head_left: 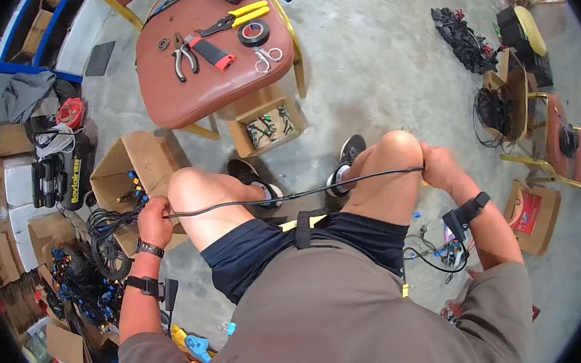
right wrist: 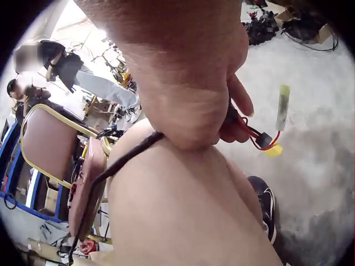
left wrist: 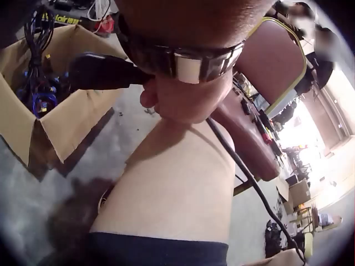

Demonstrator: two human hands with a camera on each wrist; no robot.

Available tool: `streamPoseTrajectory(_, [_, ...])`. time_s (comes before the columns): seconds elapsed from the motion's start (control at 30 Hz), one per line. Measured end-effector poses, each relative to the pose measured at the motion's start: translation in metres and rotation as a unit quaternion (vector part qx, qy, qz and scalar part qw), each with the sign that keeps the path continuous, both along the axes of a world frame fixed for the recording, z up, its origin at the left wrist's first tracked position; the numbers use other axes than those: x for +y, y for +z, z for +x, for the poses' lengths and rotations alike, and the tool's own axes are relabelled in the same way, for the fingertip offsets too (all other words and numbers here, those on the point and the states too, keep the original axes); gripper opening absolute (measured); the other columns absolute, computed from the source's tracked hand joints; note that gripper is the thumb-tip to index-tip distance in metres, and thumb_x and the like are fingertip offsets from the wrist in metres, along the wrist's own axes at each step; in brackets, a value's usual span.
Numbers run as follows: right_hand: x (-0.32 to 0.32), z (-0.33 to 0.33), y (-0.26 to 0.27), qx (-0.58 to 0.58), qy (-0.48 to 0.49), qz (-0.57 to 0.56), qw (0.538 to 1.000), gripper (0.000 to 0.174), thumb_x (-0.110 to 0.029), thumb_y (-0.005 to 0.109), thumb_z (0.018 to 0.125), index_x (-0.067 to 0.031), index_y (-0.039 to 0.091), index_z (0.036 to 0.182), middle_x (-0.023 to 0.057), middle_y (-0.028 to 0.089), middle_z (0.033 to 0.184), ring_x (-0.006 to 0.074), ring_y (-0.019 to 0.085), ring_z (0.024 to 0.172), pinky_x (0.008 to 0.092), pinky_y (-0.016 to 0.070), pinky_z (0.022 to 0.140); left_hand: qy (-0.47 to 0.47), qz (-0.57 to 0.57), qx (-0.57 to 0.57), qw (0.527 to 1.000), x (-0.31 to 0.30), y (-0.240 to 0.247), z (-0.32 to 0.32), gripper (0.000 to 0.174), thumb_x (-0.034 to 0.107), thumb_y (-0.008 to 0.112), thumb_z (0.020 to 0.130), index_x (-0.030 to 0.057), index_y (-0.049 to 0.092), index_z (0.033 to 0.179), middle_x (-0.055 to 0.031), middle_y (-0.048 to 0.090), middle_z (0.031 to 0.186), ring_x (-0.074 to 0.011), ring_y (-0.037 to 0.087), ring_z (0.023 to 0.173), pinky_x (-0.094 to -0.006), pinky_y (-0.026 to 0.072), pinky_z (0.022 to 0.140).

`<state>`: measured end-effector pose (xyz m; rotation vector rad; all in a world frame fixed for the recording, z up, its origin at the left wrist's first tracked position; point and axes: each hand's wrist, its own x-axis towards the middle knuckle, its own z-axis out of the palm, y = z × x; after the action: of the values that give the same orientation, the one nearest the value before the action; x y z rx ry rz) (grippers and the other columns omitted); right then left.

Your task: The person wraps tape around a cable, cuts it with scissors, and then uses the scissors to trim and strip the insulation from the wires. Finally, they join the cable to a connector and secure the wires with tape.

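Observation:
A black cable [head_left: 237,204] stretches across the person's knees from hand to hand. At the left knee, the left hand [head_left: 155,224] grips it with curled fingers, and a coiled bundle of dark cable [head_left: 104,224] lies just beyond that hand. Over at the right knee, the right hand [head_left: 441,166] holds the other end. In the right wrist view, thin red and black wires [right wrist: 249,131] come out past the right fingers, with a small black connector [right wrist: 264,139], a yellow piece [right wrist: 274,150] and a pale tube with a yellow-green tip [right wrist: 283,108].
Ahead, a brown padded chair [head_left: 179,98] bears pliers [head_left: 185,56], a yellow-handled stripper [head_left: 248,14], black tape [head_left: 253,32] and scissors [head_left: 268,60]. Below it sits a small carton [head_left: 242,139] of short parts. A larger open box [head_left: 157,158] stands by the left knee. Other people appear in the right wrist view.

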<state>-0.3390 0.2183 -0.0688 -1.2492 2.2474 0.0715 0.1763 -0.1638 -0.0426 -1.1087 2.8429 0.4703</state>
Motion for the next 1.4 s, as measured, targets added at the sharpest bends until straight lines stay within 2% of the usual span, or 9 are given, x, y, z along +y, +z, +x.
streamPoseTrajectory(0.07, [0.002, 0.001, -0.003, -0.008, -0.014, -0.004, 1.0, 0.032, -0.006, 0.064, 0.072, -0.0009, 0.053, 0.102, 0.0233, 0.066, 0.085, 0.0415, 0.063, 0.085, 0.047, 0.0506, 0.073, 0.075, 0.008, 0.105, 0.992, -0.006, -0.019, 0.009, 0.02, -0.006, 0.055, 0.078, 0.0038, 0.061, 0.095, -0.0147, 0.064, 0.085, -0.0288, 0.063, 0.07, -0.0377, 0.0487, 0.062])
streamPoseTrajectory(0.1, [0.002, 0.0, -0.007, -0.012, -0.028, -0.011, 0.999, 0.033, -0.006, 0.065, 0.072, -0.0011, 0.052, 0.103, 0.0232, 0.066, 0.087, 0.0416, 0.063, 0.086, 0.0469, 0.0504, 0.074, 0.208, 0.123, 0.135, 0.961, -0.008, -0.021, 0.01, 0.017, -0.002, 0.056, 0.086, 0.0027, 0.063, 0.1, -0.0096, 0.066, 0.079, -0.0159, 0.061, 0.066, -0.0303, 0.0477, 0.06])
streamPoseTrajectory(0.17, [0.003, 0.0, -0.013, -0.024, -0.038, -0.022, 0.999, 0.035, -0.007, 0.065, 0.072, -0.0014, 0.052, 0.104, 0.023, 0.066, 0.088, 0.0418, 0.062, 0.087, 0.0467, 0.0501, 0.074, 0.266, 0.175, 0.326, 0.89, -0.007, -0.035, 0.007, 0.01, 0.004, 0.057, 0.091, 0.0017, 0.063, 0.099, -0.0029, 0.063, 0.076, -0.0095, 0.057, 0.066, -0.0258, 0.0464, 0.058])
streamPoseTrajectory(0.27, [0.002, 0.0, -0.017, -0.063, -0.046, -0.061, 0.995, 0.038, -0.008, 0.066, 0.073, -0.0017, 0.051, 0.107, 0.0228, 0.066, 0.091, 0.0418, 0.062, 0.09, 0.0466, 0.0497, 0.076, 0.388, 0.237, 0.324, 0.83, -0.007, -0.035, 0.006, 0.011, 0.006, 0.06, 0.091, 0.0009, 0.063, 0.101, -0.0016, 0.064, 0.079, -0.0105, 0.06, 0.07, -0.0242, 0.0477, 0.064])
streamPoseTrajectory(0.43, [0.004, 0.0, -0.007, -0.094, -0.067, 0.004, 0.993, 0.04, -0.015, 0.068, 0.074, -0.0031, 0.051, 0.109, 0.0219, 0.066, 0.093, 0.0417, 0.061, 0.092, 0.0461, 0.0499, 0.076, 0.266, 0.063, 0.168, 0.947, 0.002, -0.046, 0.021, 0.013, 0.007, 0.064, 0.087, -0.0009, 0.064, 0.098, -0.008, 0.067, 0.075, -0.0195, 0.064, 0.065, -0.0329, 0.0516, 0.063])
streamPoseTrajectory(0.5, [0.002, 0.001, -0.008, -0.085, -0.067, 0.018, 0.994, 0.042, -0.018, 0.069, 0.075, -0.004, 0.052, 0.11, 0.0209, 0.066, 0.095, 0.0412, 0.061, 0.093, 0.0456, 0.0499, 0.077, 0.199, -0.026, -0.138, 0.97, 0.011, -0.033, 0.011, 0.019, 0.012, 0.068, 0.079, 0.0039, 0.066, 0.096, -0.0185, 0.066, 0.074, -0.0325, 0.067, 0.071, -0.0431, 0.0526, 0.066])
streamPoseTrajectory(0.67, [-0.009, 0.006, -0.001, -0.077, -0.068, 0.013, 0.995, 0.049, -0.029, 0.073, 0.074, -0.0067, 0.054, 0.114, 0.0183, 0.066, 0.101, 0.0392, 0.061, 0.097, 0.0442, 0.0496, 0.081, 0.139, 0.007, -0.146, 0.979, -0.001, -0.051, -0.003, 0.03, 0.03, 0.071, 0.072, 0.0065, 0.068, 0.092, -0.0243, 0.065, 0.08, -0.0416, 0.064, 0.079, -0.049, 0.0524, 0.068])
streamPoseTrajectory(1.03, [0.01, 0.004, -0.036, -0.163, -0.107, -0.125, 0.973, 0.051, -0.021, 0.072, 0.077, -0.0112, 0.054, 0.124, 0.0142, 0.061, 0.119, 0.0352, 0.06, 0.105, 0.0385, 0.0498, 0.086, 0.117, 0.007, -0.118, 0.986, -0.008, -0.087, 0.024, 0.023, 0.026, 0.069, 0.069, 0.0037, 0.07, 0.076, -0.0227, 0.064, 0.075, -0.0406, 0.063, 0.072, -0.0453, 0.0515, 0.062])
streamPoseTrajectory(1.4, [-0.009, 0.006, -0.025, -0.158, -0.15, -0.038, 0.975, 0.055, -0.023, 0.074, 0.076, -0.0092, 0.053, 0.124, 0.0169, 0.061, 0.117, 0.0346, 0.06, 0.106, 0.0376, 0.0497, 0.087, 0.081, 0.043, -0.138, 0.986, -0.013, -0.089, 0.024, 0.019, 0.022, 0.064, 0.075, 0.0042, 0.07, 0.078, -0.0209, 0.066, 0.08, -0.0395, 0.063, 0.075, -0.0446, 0.0507, 0.065])
